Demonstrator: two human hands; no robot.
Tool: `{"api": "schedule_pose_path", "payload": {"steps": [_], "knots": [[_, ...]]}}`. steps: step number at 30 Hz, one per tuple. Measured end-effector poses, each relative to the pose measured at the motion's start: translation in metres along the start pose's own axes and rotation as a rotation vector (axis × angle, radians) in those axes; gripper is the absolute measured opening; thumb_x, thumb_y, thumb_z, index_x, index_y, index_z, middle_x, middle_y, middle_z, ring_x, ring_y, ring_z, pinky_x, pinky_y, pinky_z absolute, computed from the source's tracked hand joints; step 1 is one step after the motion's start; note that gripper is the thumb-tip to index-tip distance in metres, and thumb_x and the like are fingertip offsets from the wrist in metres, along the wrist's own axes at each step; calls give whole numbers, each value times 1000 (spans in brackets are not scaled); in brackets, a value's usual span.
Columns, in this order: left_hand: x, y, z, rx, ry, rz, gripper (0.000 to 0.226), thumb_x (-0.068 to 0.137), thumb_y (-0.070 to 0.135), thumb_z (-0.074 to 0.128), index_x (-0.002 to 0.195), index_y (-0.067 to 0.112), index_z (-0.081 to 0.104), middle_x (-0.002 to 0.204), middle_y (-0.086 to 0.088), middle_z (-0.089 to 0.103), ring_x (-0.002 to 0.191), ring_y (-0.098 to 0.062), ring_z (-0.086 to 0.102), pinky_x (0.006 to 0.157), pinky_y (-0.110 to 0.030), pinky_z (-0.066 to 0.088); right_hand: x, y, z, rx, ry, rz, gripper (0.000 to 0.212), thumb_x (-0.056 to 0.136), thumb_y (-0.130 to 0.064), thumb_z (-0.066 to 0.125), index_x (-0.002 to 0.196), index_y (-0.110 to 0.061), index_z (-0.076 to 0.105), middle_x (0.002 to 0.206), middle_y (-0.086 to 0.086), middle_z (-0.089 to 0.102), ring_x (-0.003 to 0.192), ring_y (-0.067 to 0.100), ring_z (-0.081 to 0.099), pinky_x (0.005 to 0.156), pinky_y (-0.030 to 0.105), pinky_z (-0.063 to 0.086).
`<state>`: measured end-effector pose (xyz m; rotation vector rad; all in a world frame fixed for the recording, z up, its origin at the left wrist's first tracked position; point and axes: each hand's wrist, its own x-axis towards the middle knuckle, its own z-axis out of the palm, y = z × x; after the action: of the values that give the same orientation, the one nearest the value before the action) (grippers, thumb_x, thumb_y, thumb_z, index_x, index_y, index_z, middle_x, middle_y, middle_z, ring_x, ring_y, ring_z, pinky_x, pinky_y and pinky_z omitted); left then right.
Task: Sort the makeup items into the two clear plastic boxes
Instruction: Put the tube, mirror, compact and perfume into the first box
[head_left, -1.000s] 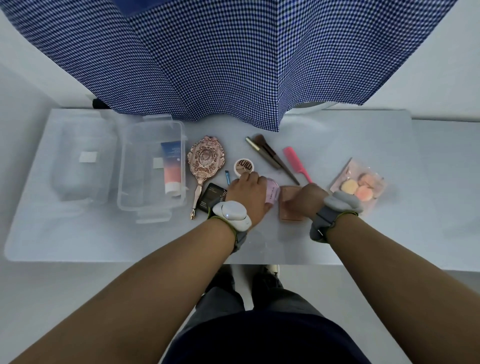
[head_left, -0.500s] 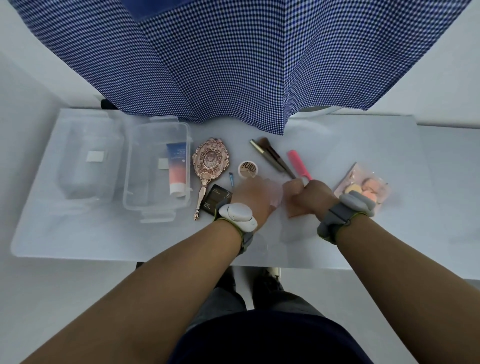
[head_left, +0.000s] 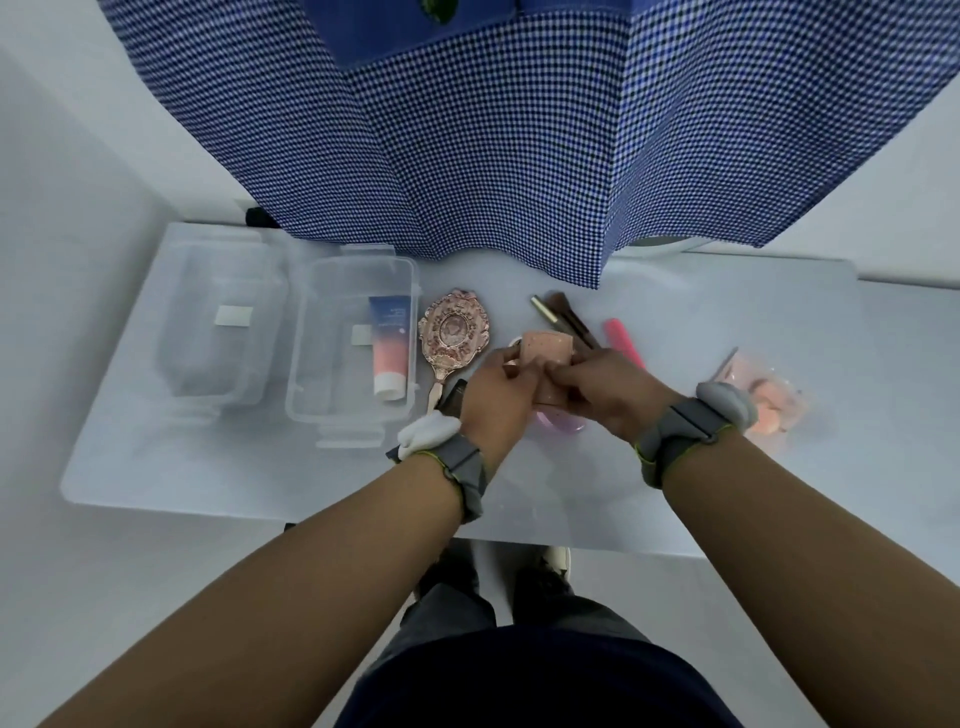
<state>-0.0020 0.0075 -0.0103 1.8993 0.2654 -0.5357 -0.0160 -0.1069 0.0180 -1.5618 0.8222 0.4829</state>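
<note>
At the left of the frame, on the pale table (head_left: 208, 483), stands a clear plastic box (head_left: 218, 332) with only a small white label showing inside it. Just to its right, and close beside it, is a second clear plastic box (head_left: 353, 343), in which a tube (head_left: 390, 345) with a dark blue upper part, a pink lower part and a white cap lies along the right wall, cap toward the bottom of the frame. Right of that box a rose-gold hand mirror (head_left: 453, 335) lies flat, its handle pointing down toward a dark flat case (head_left: 455, 399) that is mostly hidden by the left wrist. In the middle of the frame the left hand (head_left: 496, 397) and the right hand (head_left: 605, 387) meet above the table and both hold a peach-pink flat rectangular item (head_left: 545, 358); the fingers of each hand are curled closed around its lower part, while its upper edge sticks up clear of them. Below the hands a pale lilac rounded item (head_left: 563, 423) shows on the table, half covered. Both wrists wear grey bands. Above and right of the hands lie a gold-capped tube (head_left: 545, 310) and a dark-handled makeup brush (head_left: 569, 314), side by side and slanted, then a pink comb (head_left: 623, 338), partly behind the right hand. Far right, near the right wristband, sits a clear packet of orange and pink sponges (head_left: 769, 405). A blue checked cloth (head_left: 519, 130) hangs across the top of the frame over the table's far edge.
</note>
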Motion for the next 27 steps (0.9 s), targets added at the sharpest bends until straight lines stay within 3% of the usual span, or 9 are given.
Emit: {"api": "schedule_pose_path", "payload": {"steps": [2,6,9,13,16,18,20,22,27], "knots": [[3,-1,-14,-85,33,-29,35,91,23,63,122,8,62,113,-13,72,103,-26,68,87,-29,54,-2,-6,12,79,-72,6,19,95,0,52,109,12,57,109,29,62,91,31,63,98,46,51],[13,-3,-48,-203,96,-59,33,92,19,62,123,7,62,117,-14,70,103,-27,68,93,-35,55,-6,-23,33,141,-187,-8,12,94,1,52,92,-2,63,91,14,65,77,20,65,65,23,59],[22,-3,-72,-284,168,-93,35,94,15,59,127,4,59,120,-19,68,109,-34,66,96,-46,55,-3,-31,40,134,-157,-11,15,92,-4,54,81,-10,62,97,14,64,87,23,65,75,26,54],[39,-3,-113,-275,297,-106,35,95,17,56,127,2,58,117,-17,68,99,-29,67,89,-40,57,6,-35,56,94,-98,-39,8,91,-5,54,94,-7,62,97,15,64,79,21,64,73,26,52],[49,-5,-135,-165,355,-118,33,94,18,50,123,6,61,110,-11,69,96,-28,66,74,-30,56,12,-38,73,-90,-81,-90,7,89,-9,56,92,-8,62,92,15,64,77,21,64,65,27,52],[56,-6,-146,-135,357,-139,26,93,11,45,109,8,65,99,-7,70,91,-28,65,70,-27,53,18,-40,90,-359,-21,-161,14,89,-17,56,91,-6,63,94,17,68,83,26,67,75,36,56],[61,-7,-154,-98,355,-167,27,91,8,43,106,9,65,101,-11,70,94,-31,65,82,-37,57,22,-43,107,-638,51,-229,26,89,-25,53,93,-2,65,101,19,70,92,31,66,73,35,51],[66,-7,-159,-47,348,-186,30,90,8,43,114,4,61,114,-18,68,104,-35,65,92,-46,55,24,-47,123,-828,85,-287,34,90,-30,51,91,0,65,96,16,69,83,28,60,58,27,37],[79,-12,-163,61,335,-176,33,94,15,44,118,-3,57,119,-23,65,110,-39,62,96,-46,52,35,-46,153,-1028,108,-332,32,93,-30,47,86,-4,65,80,12,54,76,29,56,51,23,29]]}}
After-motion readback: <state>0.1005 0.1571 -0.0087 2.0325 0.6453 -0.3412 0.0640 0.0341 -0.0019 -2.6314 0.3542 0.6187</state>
